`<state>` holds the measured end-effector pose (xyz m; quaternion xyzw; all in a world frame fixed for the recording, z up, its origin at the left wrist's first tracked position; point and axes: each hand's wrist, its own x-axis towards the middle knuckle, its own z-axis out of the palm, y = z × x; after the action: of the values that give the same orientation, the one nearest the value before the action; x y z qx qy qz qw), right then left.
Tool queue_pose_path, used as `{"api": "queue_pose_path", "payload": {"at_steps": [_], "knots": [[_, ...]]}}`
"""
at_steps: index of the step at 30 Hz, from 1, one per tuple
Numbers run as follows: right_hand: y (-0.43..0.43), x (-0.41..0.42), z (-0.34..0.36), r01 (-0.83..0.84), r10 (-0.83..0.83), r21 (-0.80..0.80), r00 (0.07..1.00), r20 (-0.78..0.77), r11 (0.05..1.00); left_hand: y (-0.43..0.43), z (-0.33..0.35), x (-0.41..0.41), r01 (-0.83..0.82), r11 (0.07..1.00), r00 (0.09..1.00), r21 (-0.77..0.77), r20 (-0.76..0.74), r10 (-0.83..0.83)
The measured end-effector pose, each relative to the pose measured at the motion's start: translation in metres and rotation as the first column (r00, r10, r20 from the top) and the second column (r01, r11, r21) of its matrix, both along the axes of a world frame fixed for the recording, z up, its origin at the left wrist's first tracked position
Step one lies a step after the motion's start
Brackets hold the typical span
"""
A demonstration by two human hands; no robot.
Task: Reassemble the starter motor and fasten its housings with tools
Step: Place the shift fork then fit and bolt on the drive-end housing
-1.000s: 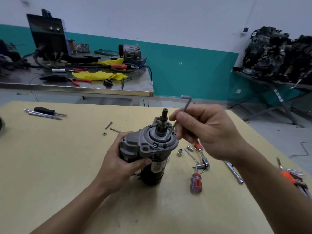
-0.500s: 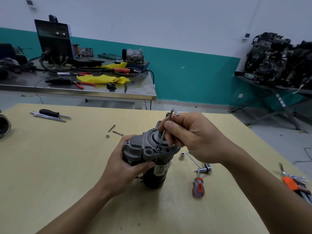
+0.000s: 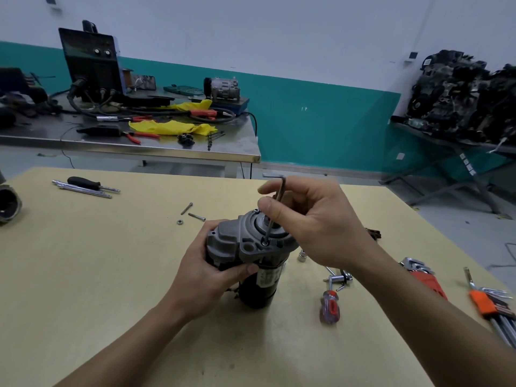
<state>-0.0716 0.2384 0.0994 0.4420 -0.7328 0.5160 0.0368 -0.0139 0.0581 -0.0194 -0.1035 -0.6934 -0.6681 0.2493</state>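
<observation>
Pale yellow desk point(image 3: 83, 275) fills the lower view, with a white and teal wall behind. We have the starter motor point(image 3: 231, 241) standing near the desk's middle, grey nose housing up, black body below and resting on the desk. Our left hand point(image 3: 206, 277) has its grip wrapped round the housing's left side, thumb across the front, the other fingers out of sight behind the motor. Our right hand point(image 3: 310, 227) pinches the long leg of a hex key point(image 3: 280, 188) between thumb and fingers, with the short leg pointing left above them. The tip sits in a bolt head point(image 3: 264, 243) on the near flange. That palm covers the motor's top, so we cannot see the shaft

Right of the motor lie a small socket point(image 3: 302, 257), a red-and-clear screwdriver point(image 3: 329, 305) and some chrome pieces point(image 3: 337, 279), partly under our forearm and hard to tell apart. A red holder of hex keys point(image 3: 428, 284) is half covered by the arm. An orange holder of hex keys point(image 3: 484, 303) runs off the right edge. Loose bolts point(image 3: 196, 217) and a nut point(image 3: 180, 222) lie just left of the motor, with a black-handled screwdriver point(image 3: 83, 183) further left. A dark round part point(image 3: 8, 202) is cut off at the left edge. Behind, a steel desk point(image 3: 139, 148) carries a welder point(image 3: 92, 62) and a yellow cloth point(image 3: 167, 127)
</observation>
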Motion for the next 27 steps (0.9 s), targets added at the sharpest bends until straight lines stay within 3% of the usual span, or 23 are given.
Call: {"api": "queue_pose_path", "payload": {"at_steps": [4,7,12,20,27], "knots": [[0.009,-0.004,0.009,-0.112,0.095,0.128,0.987,0.126,0.985,-0.001,-0.001,-0.001,0.008,1.0,1.0,-0.003,-0.004,-0.008],[0.01,-0.004,0.013,-0.109,0.094,0.191,0.992,0.087,0.975,0.0,-0.001,-0.001,0.005,1.0,1.0,-0.006,-0.011,-0.005],[-0.003,0.001,0.001,0.093,-0.093,-0.031,0.996,-0.006,0.995,0.0,-0.001,-0.001,0.005,1.0,1.0,-0.011,-0.006,-0.005],[0.005,-0.002,0.006,-0.066,0.062,0.078,0.997,0.055,0.995,0.0,-0.001,0.0,-0.003,1.0,1.0,-0.005,-0.006,0.003],[-0.007,0.006,-0.003,0.135,-0.132,-0.094,0.99,0.04,0.986,0.001,0.0,0.0,-0.002,1.0,1.0,-0.009,0.003,0.002]]}}
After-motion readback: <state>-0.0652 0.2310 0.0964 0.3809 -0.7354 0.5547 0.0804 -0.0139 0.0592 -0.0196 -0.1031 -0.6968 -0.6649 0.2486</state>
